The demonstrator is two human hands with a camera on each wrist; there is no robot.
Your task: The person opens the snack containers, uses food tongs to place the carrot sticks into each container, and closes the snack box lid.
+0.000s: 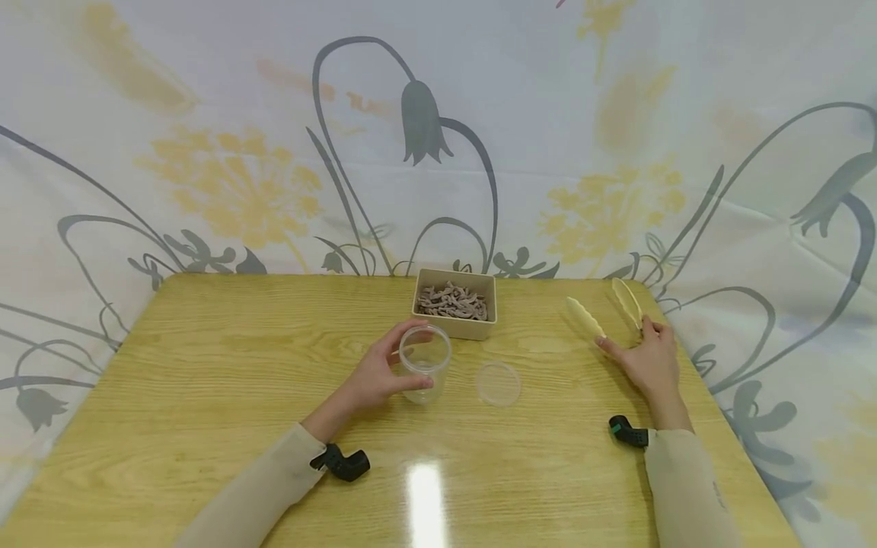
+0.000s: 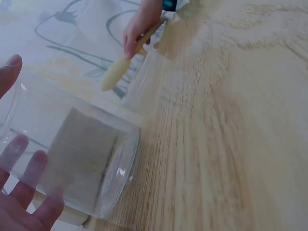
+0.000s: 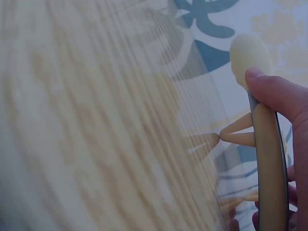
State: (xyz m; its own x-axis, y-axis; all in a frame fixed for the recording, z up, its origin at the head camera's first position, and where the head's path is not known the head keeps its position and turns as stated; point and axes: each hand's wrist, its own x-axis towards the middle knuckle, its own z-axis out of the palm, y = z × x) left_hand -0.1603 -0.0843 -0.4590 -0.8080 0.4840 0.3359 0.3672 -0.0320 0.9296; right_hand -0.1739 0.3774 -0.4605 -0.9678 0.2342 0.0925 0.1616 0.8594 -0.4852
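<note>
My left hand point(image 1: 373, 373) grips a clear plastic jar point(image 1: 426, 365), thumb on the near side and fingers round the far side. The jar has no lid on it and looks empty. In the left wrist view, fingertips point(image 2: 36, 166) show through the wall of the jar point(image 2: 91, 159). Over at the right, my right hand point(image 1: 654, 365) holds a pair of tongs point(image 1: 585, 316), its two pale yellow tips spread apart and pointing away from me. The right wrist view shows the thumb pressed along one arm of the tongs point(image 3: 271, 168).
Behind the jar stands a beige box point(image 1: 455, 328) holding many greyish-purple dried strips point(image 1: 452, 301). A clear round lid point(image 1: 498, 383) lies flat on the wooden table point(image 1: 274, 327) between the hands. A patterned cloth point(image 1: 274, 152) hangs along the table's back edge.
</note>
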